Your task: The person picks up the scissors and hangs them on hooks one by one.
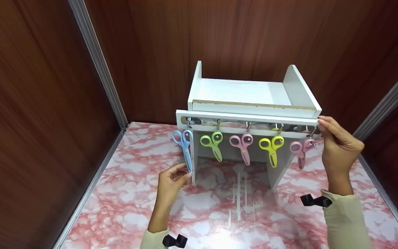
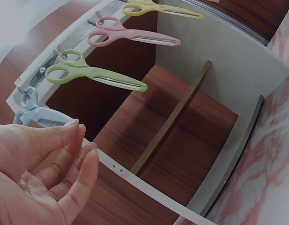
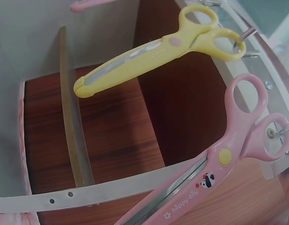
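Note:
In the head view, my left hand (image 1: pixel 170 181) pinches the blade tip of the blue scissors (image 1: pixel 186 152) between thumb and fingers. These scissors hang by a handle loop from the leftmost hook of a white hook rail (image 1: pixel 254 118). Along the same rail hang green scissors (image 1: pixel 216 148), pink scissors (image 1: pixel 243 149), yellow scissors (image 1: pixel 272 152) and, at the right end, another pink pair (image 1: pixel 301 151). My right hand (image 1: pixel 341 148) grips the rail's right end with its fingertips; the right wrist view does not show this hand. A panda print marks the nearest pink scissors (image 3: pixel 200 180) there.
Behind the rail stands a white shelf unit (image 1: pixel 240 90) with raised side panels and an open lower space. It rests on a red-and-white marbled tabletop (image 1: pixel 126 207). Brown wood-grain panels (image 1: pixel 254 34) with metal edge strips enclose the back and both sides.

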### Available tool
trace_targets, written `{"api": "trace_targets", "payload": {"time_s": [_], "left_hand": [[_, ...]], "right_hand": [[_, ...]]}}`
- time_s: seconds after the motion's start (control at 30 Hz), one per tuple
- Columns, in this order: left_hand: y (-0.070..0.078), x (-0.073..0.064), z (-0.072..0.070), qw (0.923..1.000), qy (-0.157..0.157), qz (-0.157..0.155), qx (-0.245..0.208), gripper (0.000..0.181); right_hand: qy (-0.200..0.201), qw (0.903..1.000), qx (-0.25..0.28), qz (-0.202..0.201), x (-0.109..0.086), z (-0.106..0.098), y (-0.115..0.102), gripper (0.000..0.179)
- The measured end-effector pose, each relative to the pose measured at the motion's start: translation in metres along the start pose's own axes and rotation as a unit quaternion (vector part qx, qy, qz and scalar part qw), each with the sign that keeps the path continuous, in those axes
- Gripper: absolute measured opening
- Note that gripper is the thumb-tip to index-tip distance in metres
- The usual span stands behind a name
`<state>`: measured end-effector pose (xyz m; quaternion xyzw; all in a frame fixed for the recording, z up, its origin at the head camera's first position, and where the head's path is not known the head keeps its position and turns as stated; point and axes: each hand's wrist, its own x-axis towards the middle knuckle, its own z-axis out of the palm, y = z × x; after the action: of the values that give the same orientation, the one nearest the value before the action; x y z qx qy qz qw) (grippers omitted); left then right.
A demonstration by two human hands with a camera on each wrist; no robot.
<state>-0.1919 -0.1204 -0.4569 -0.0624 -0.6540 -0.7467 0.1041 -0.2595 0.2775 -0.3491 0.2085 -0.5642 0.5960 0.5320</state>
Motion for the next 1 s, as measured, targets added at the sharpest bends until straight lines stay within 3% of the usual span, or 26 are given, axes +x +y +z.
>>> {"api": "trace_targets", "payload": {"time_s": [0.27, 0.47, 0.7, 1.0], "left_hand": [[-0.004, 0.0, 0.001, 0.9999, -0.002, -0.007, -0.015, 0.031], [-0.025, 0.007, 0.001, 0.9982, -0.011, -0.016, -0.058, 0.033], [-0.033, 0.012, 0.005, 0.9991, -0.013, 0.005, -0.039, 0.036], [-0.038, 0.017, 0.011, 0.9984, -0.016, -0.006, -0.053, 0.035]], "right_hand": [[-0.003, 1.0, 0.007, 0.003, -0.001, 0.001, 0.0, 0.012], [-0.006, 1.0, 0.005, 0.004, -0.002, 0.0, -0.001, 0.012], [-0.002, 1.0, 0.002, -0.001, 0.0, 0.0, -0.002, 0.011], [-0.005, 0.9998, -0.018, -0.003, 0.0, 0.0, -0.002, 0.011]]}}
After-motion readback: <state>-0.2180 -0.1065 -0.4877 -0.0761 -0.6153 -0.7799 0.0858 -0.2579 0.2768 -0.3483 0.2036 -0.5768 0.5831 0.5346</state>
